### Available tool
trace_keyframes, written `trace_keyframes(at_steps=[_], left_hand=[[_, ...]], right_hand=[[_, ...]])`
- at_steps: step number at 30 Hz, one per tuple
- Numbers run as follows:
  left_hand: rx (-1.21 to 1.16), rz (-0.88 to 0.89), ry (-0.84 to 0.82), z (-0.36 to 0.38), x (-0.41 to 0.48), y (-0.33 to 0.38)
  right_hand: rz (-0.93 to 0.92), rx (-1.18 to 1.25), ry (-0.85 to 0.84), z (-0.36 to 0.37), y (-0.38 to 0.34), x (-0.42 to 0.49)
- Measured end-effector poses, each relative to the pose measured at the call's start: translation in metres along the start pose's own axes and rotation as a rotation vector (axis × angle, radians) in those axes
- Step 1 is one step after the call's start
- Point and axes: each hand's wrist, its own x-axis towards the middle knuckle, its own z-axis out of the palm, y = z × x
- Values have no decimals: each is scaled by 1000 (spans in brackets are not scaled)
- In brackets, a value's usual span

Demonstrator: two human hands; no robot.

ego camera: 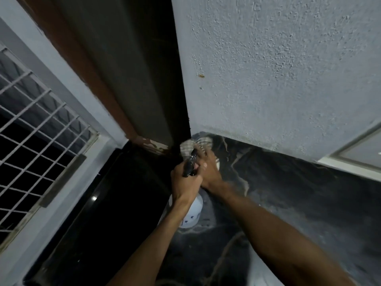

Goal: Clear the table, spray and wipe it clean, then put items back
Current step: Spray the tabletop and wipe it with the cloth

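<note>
My left hand point(184, 179) is closed round the black trigger head of a white spray bottle point(192, 213), which hangs below my fist over the dark marbled table top point(288, 193). The nozzle points toward the far corner. My right hand point(208, 170) presses a checked grey-white cloth point(190, 147) onto the surface in that corner, just under the wall. The two hands touch each other. Most of the cloth is hidden under my right hand.
A rough pale-blue wall point(278, 69) rises behind the table. A dark door with a brown frame point(115, 96) stands in the corner. A barred window point(35, 131) is at the left, above a glossy black ledge point(107, 203). A white frame point(354, 153) shows at the right.
</note>
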Motion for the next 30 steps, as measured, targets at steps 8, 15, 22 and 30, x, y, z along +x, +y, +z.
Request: trace_keyframes(at_steps=[8, 15, 22, 30], left_hand=[[-19, 28, -67, 33, -65, 26], [-2, 120, -163, 124, -160, 56], [-13, 171, -311, 249, -281, 102], [92, 216, -448, 365, -377, 130]], right_hand=[[212, -144, -1, -22, 53, -113], [456, -176, 77, -78, 139, -252], [573, -136, 220, -140, 255, -412], [746, -64, 469, -197, 359, -533]])
